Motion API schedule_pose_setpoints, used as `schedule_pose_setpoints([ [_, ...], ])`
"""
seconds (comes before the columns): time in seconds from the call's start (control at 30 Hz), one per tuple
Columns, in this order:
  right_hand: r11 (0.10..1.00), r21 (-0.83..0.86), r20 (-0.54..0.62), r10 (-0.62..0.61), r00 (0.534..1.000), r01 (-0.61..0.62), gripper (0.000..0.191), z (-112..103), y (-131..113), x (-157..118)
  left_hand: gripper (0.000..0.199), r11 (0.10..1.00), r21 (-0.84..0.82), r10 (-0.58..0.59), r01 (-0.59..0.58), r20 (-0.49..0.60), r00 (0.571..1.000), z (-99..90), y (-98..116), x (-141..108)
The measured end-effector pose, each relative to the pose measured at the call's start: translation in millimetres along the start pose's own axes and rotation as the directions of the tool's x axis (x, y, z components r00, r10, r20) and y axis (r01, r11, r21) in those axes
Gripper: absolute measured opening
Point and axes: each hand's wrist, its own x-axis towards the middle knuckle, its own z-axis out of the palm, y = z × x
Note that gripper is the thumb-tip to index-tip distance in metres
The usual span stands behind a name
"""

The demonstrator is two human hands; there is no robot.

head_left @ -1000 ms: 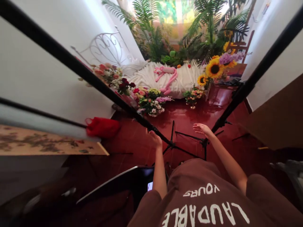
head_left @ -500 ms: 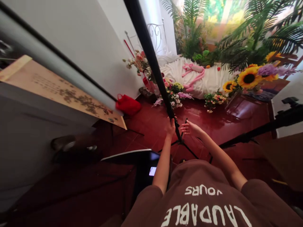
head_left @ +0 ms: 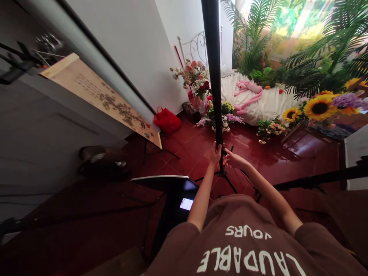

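Observation:
A tall black light stand (head_left: pixel 214 76) rises in front of me, its spread legs resting on the red floor. My left hand (head_left: pixel 215 154) is closed around the pole low down, just above the legs. On the pole's right side, my right hand (head_left: pixel 231 159) has its fingers bent in at a small dark knob (head_left: pixel 224 151). The fingers appear to pinch this knob, though they partly cover it. Both hands are at nearly the same height.
Left of my arms, a phone with a lit screen (head_left: pixel 186 204) lies on a black surface. A hanging scroll (head_left: pixel 106 101) and a red bag (head_left: pixel 167 120) are further left. Ahead are flowers (head_left: pixel 319 108), a pink plush toy (head_left: pixel 249 90) on white cloth, and another black pole (head_left: pixel 316 179) at right.
My right hand has moved left from beside the pole to its knob, and its fingers have closed there. My left hand stays on the pole. The view has shifted, and the pole looks more upright.

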Motion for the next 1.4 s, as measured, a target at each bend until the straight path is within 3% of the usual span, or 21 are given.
schedule_pose_setpoints([
  [0.1,0.991,0.081,0.044,-0.113,0.993,0.109,0.043,2.8,6.4,7.0,0.051,0.999,-0.026,0.034,-0.034,-0.006,0.999,-0.3,-1.3,0.8],
  [0.17,0.964,-0.026,-0.031,-0.267,0.963,0.266,0.041,3.1,8.9,10.1,0.05,0.998,-0.024,0.051,-0.051,-0.01,0.999,-1.1,-3.3,2.3],
  [0.2,0.926,-0.136,-0.09,-0.365,0.927,0.351,0.041,2.9,9.2,10.2,0.049,0.998,-0.021,0.059,-0.059,-0.005,0.998,-1.6,-4.6,3.2],
  [0.27,0.782,-0.414,-0.16,-0.566,0.808,0.466,0.038,2.1,7.6,7.1,0.049,0.997,-0.02,0.07,-0.069,0.009,0.998,-2.3,-7.5,4.9],
  [0.33,0.604,-0.644,-0.126,-0.689,0.713,0.47,0.029,1.8,4.3,1.1,0.049,0.997,-0.031,0.071,-0.07,0.018,0.997,-2.3,-10.9,6.0],
  [0.4,0.469,-0.759,-0.058,-0.739,0.671,0.451,0.02,2.3,1.7,-5.1,0.048,0.997,-0.041,0.07,-0.069,0.014,0.997,-1.9,-14.0,6.4],
  [0.47,0.404,-0.802,-0.014,-0.75,0.661,0.441,0.017,3.0,1.6,-8.5,0.048,0.997,-0.039,0.068,-0.068,0.006,0.998,-1.7,-15.0,6.2],
  [0.57,0.389,-0.81,-0.008,-0.755,0.655,0.439,0.017,2.3,5.6,-7.8,0.051,0.998,-0.002,0.064,-0.064,0.009,0.998,-3.6,-7.0,5.4],
  [0.83,0.585,-0.709,-0.194,-0.699,0.688,0.394,0.028,-4.1,17.7,-1.0,0.046,0.982,0.031,0.184,-0.184,0.032,0.982,-6.4,59.3,14.2],
  [0.9,0.669,-0.626,-0.207,-0.639,0.741,0.402,0.034,-1.6,21.5,1.9,0.045,0.976,-0.008,0.216,-0.216,-0.003,0.976,-2.6,73.7,20.9],
  [0.97,0.794,-0.463,-0.207,-0.529,0.823,0.393,0.043,3.5,25.2,6.3,0.044,0.97,-0.05,0.237,-0.239,-0.042,0.971,0.9,85.4,27.9],
  [1.03,0.914,-0.233,-0.205,-0.38,0.902,0.332,0.05,10.0,27.3,10.8,0.043,0.963,-0.081,0.253,-0.258,-0.072,0.965,2.7,94.4,33.8],
  [1.1,0.969,0.026,-0.183,-0.238,0.954,0.246,0.051,16.3,26.9,13.1,0.044,0.958,-0.095,0.264,-0.27,-0.075,0.962,2.6,100.8,37.5],
  [1.17,0.947,0.266,-0.12,-0.152,0.981,0.18,0.048,21.4,24.5,12.2,0.045,0.956,-0.11,0.268,-0.273,-0.057,0.962,1.7,104.1,39.3],
  [1.23,0.875,0.456,-0.032,-0.164,0.986,0.161,0.044,25.0,21.4,9.4,0.045,0.954,-0.13,0.268,-0.271,-0.038,0.963,1.0,105.0,39.7],
  [1.3,0.808,0.559,0.009,-0.229,0.973,0.185,0.04,27.5,19.0,7.4,0.044,0.952,-0.14,0.269,-0.271,-0.033,0.963,1.0,104.3,39.5],
  [1.4,0.757,0.59,-0.046,-0.315,0.948,0.28,0.037,29.9,18.2,9.8,0.044,0.955,-0.147,0.256,-0.259,-0.035,0.966,1.7,103.0,38.9],
])
